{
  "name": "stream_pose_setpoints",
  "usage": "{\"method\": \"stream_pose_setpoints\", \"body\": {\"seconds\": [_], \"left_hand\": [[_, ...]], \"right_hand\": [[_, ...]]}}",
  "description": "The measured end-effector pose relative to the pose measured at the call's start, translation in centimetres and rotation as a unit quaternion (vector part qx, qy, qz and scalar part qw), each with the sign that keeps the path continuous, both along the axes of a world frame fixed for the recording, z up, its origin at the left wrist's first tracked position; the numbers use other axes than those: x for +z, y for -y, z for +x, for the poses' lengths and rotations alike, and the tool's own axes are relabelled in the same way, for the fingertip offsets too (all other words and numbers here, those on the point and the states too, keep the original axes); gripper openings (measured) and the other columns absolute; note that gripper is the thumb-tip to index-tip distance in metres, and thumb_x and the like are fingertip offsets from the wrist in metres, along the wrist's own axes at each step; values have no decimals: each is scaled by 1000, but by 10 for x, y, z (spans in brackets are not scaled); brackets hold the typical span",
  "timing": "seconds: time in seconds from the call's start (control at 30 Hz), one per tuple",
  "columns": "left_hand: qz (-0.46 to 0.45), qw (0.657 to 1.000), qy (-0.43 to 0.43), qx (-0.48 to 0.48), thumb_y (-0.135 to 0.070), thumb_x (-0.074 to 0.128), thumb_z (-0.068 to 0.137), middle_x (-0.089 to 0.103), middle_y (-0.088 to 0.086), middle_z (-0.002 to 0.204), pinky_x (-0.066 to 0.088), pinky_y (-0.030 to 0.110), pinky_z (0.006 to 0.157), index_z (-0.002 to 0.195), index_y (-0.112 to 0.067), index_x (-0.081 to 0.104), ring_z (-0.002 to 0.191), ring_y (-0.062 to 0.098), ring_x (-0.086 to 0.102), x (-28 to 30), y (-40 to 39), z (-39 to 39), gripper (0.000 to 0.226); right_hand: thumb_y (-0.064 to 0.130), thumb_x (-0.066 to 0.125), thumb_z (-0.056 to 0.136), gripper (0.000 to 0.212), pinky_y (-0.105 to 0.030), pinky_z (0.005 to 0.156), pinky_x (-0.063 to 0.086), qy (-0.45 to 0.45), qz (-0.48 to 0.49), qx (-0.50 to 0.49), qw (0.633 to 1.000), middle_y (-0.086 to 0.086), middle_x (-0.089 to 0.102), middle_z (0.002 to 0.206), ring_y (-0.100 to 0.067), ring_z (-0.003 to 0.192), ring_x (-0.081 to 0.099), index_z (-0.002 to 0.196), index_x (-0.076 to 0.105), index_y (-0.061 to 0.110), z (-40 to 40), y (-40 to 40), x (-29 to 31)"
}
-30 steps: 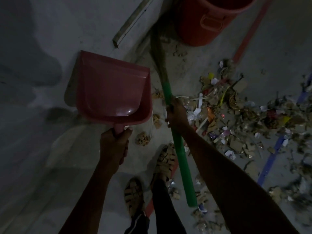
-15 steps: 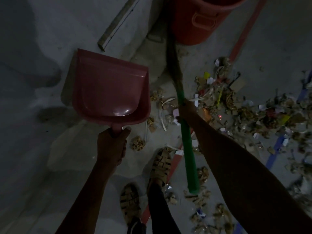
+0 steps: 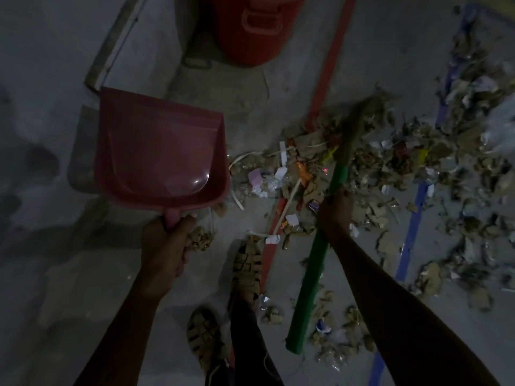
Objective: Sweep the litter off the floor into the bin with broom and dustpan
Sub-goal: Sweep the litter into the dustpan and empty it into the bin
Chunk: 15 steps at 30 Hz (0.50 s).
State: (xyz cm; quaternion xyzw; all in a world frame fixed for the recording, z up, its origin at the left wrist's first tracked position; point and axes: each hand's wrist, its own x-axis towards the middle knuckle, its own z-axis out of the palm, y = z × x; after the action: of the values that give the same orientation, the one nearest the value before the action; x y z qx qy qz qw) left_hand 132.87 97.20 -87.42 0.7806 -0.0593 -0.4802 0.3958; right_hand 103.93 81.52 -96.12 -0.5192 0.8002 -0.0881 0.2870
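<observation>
In fists: dustpan [image 3: 160,151], broom [image 3: 320,246].

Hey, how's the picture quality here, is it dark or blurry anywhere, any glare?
Head view: dim and underexposed overall, floor greyish. Head view: a small glare spot sits on the dustpan near its handle. Head view: the broom bristle end is smeared with motion blur, and the litter at the right edge is soft. Head view: the bin is cut off at the top.
</observation>
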Motion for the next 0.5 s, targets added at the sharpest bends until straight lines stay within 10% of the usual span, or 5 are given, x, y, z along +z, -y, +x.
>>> {"method": "stream_pose_setpoints", "body": {"seconds": [0.3, 0.5], "left_hand": [[11, 1000, 13, -19, -29, 70, 94, 47, 3, 52, 24, 14, 36, 69, -14, 51, 32, 11, 38, 1, 1, -10, 35], [20, 999, 23, -34, -33, 71, 94, 46, -1, 49, 24, 15, 38, 68, -17, 50, 33, 9, 37, -6, 9, -10, 37]], "right_hand": [[9, 43, 101, 42, -19, 53, 49, 117, -18, 198, 973, -8, 52, 128, -19, 82, 63, 142, 43, 14, 59, -21, -7], [8, 39, 101, 45, -42, 58, 58, 175, 84, 213, 958, -18, 61, 114, -33, 81, 69, 146, 41, 12, 113, 7, -9]]}}
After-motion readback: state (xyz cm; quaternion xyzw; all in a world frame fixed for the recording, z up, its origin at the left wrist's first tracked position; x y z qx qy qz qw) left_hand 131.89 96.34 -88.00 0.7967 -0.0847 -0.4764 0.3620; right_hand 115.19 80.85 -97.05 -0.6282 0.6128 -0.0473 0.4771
